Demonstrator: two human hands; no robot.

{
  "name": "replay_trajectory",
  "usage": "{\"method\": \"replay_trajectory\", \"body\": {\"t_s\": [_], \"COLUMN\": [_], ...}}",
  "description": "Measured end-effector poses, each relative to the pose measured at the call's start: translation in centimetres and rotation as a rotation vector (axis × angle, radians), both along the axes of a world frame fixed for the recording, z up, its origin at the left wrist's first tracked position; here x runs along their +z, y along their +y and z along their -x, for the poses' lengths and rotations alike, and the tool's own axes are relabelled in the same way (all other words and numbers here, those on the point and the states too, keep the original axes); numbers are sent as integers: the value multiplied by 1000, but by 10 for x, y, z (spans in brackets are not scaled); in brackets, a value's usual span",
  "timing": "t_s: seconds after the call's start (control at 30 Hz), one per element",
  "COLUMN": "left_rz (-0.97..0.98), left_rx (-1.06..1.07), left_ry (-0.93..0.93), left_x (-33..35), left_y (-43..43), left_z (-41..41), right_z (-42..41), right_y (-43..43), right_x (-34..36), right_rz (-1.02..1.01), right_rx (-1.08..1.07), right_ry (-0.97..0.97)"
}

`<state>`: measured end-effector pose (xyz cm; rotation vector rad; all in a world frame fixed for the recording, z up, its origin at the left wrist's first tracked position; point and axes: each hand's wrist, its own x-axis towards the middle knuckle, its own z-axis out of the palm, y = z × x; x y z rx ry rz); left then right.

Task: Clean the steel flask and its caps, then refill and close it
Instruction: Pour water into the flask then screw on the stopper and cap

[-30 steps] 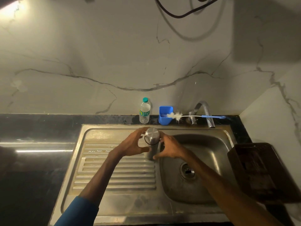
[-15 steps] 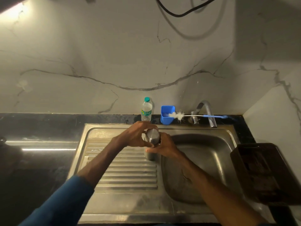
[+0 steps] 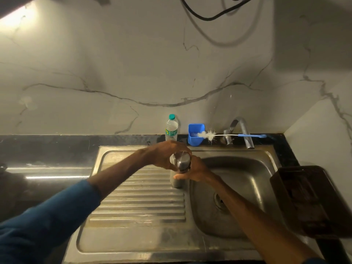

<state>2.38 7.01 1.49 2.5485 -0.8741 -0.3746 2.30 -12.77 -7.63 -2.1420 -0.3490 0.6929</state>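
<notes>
The steel flask (image 3: 177,181) stands upright on the ribbed drainboard (image 3: 141,204), right at the edge of the sink basin. Its steel cap (image 3: 181,160) sits on top. My left hand (image 3: 167,153) curls over the cap from the left and grips it. My right hand (image 3: 194,169) wraps around the flask body just below the cap and holds it. The lower end of the flask shows beneath my right fingers.
A small plastic water bottle (image 3: 171,128), a blue cup (image 3: 195,136) and a bottle brush (image 3: 219,134) lie along the back ledge by the tap (image 3: 242,130). The sink basin (image 3: 238,187) is to the right. A dark brown box (image 3: 310,201) sits at the right edge.
My left hand has moved from beside the cap to over its top and closed on it. My right hand keeps its hold on the flask body. The view has shifted slightly.
</notes>
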Motion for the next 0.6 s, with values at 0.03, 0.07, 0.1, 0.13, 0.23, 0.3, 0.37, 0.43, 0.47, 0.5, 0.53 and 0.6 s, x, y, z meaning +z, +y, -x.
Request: {"method": "replay_trajectory", "body": {"t_s": [0.03,0.07,0.1,0.13,0.23,0.3,0.37,0.43,0.47,0.5,0.53,0.6], "left_rz": [62,137,219,300,468,476,454,445,443,433,425,426], "left_rx": [85,197,311,412,598,630,651,692,714,736,763,832], "left_ry": [6,34,63,84,106,78,55,39,23,0,-20,-45], "left_x": [-10,-22,-35,-47,-70,-71,-66,-63,-60,-58,-55,-48], "left_y": [0,-2,-4,-6,-12,-10,-5,3,8,12,17,25], "left_z": [9,20,31,41,59,59,52,43,38,32,25,14], "right_z": [5,9,15,19,27,27,23,17,13,10,6,0], "right_y": [-1,-2,-2,-2,2,5,9,12,14,15,16,16], "right_x": [-3,-8,-12,-18,-29,-28,-25,-22,-23,-21,-20,-21], "right_rz": [-38,-73,-100,-118,-118,-103,-104,-86,-76,-71,-64,-49], "right_rx": [-25,-62,-102,-133,-181,-169,-160,-195,-213,-232,-250,-281], "right_ry": [3,3,6,6,32,38,4,-64,-79,-64,-60,-65]}}
